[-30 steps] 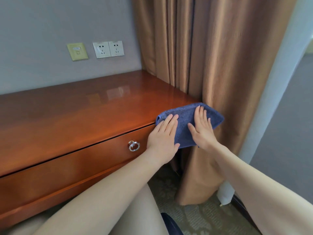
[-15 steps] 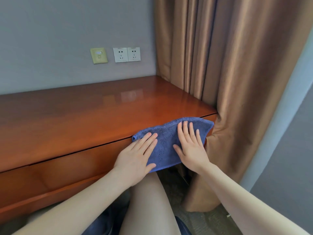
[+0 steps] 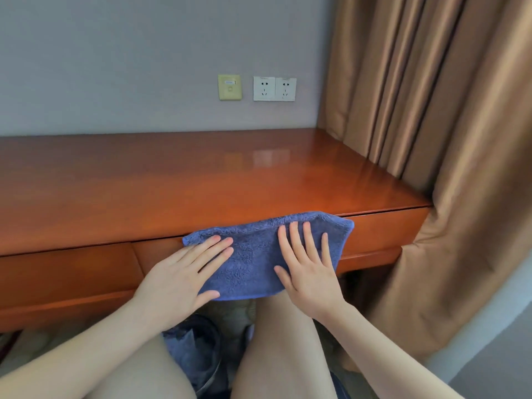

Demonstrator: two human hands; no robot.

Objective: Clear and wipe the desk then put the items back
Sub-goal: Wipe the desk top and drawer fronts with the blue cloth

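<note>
Blue cloth point(image 3: 253, 254) hangs over the desk point(image 3: 201, 182) edge, long axis left-right, pressed by flat left hand point(image 3: 184, 276) and right hand point(image 3: 309, 270)

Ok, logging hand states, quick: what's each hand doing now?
Left hand: open, fingers flat on the blue fleecy cloth against the red-brown wooden desk.
Right hand: open, flat on the same cloth.

Both bare forearms point(image 3: 95, 347) reached forward. The left hand point(image 3: 184, 272) and right hand point(image 3: 308, 269) lay flat, palms down, 4 fingers point(image 3: 298, 240) on each straight and slightly spread, seemingly pressing lightly.
</note>
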